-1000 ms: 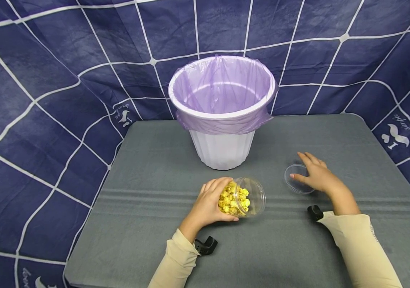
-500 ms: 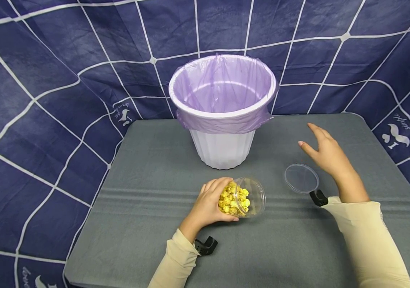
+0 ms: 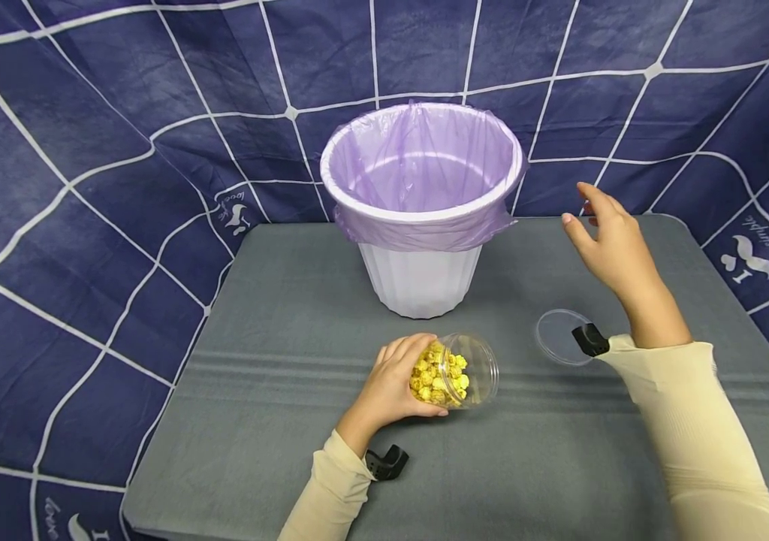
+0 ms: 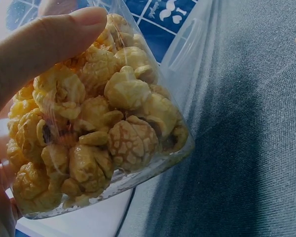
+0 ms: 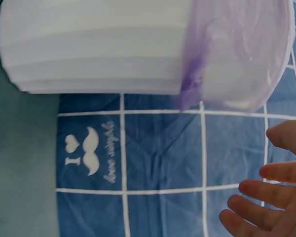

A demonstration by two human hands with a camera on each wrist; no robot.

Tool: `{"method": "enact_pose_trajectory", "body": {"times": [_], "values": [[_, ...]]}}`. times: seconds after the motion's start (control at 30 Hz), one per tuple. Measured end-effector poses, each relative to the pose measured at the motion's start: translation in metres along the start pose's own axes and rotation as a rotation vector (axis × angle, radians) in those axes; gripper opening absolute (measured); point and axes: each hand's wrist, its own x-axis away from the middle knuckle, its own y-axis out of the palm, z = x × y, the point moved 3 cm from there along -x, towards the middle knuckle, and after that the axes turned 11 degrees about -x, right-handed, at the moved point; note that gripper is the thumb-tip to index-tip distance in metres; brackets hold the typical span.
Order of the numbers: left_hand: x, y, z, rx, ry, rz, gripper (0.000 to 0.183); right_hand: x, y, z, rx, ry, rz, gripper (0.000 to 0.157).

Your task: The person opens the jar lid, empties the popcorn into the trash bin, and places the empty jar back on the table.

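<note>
My left hand (image 3: 391,383) grips a clear plastic jar (image 3: 484,368) low over the grey table, its lidless mouth facing right. Yellow popcorn (image 3: 435,378) fills the jar's inner part. Across the jar's side lies the thumb (image 4: 49,44) in the left wrist view, with popcorn pieces (image 4: 96,133) visible through the wall. To the right of the bin, my raised right hand (image 3: 614,244) holds nothing, its fingers spread apart from the thumb. Flat on the table below the right wrist is a clear round lid (image 3: 553,338), partly covered by the black wrist camera.
A white bin (image 3: 418,282) stands at the table's back middle, lined with a translucent purple bag (image 3: 418,234) folded over its rim. Blue cloth (image 3: 222,68) with white lines hangs behind and at both sides of the grey table (image 3: 256,323).
My right hand has lifted from the lid and moved up and away toward the back of the table, leaving the lid lying there. The left hand and jar have stayed put.
</note>
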Motion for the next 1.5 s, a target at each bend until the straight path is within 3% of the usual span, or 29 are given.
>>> {"method": "enact_pose_trajectory", "body": {"times": [0.2,0.7,1.03,1.33,1.5], "values": [[0.0,0.001,0.0,0.008,0.004,0.006,0.101,-0.014,-0.001,-0.019,-0.074,-0.031,0.031,0.048],[-0.001,0.0,0.0,0.005,-0.003,0.001,0.102,-0.049,0.001,-0.058,-0.323,0.052,0.032,0.045],[-0.001,0.002,0.0,0.008,-0.01,-0.004,0.102,-0.072,0.018,-0.063,-0.612,0.181,-0.009,0.043],[0.0,-0.001,0.001,0.021,-0.013,0.017,0.102,-0.074,0.029,-0.055,-0.765,0.401,-0.095,0.055],[0.001,-0.003,0.0,0.052,-0.042,0.043,0.101,-0.074,0.034,-0.052,-0.839,0.411,-0.105,0.054]]}}
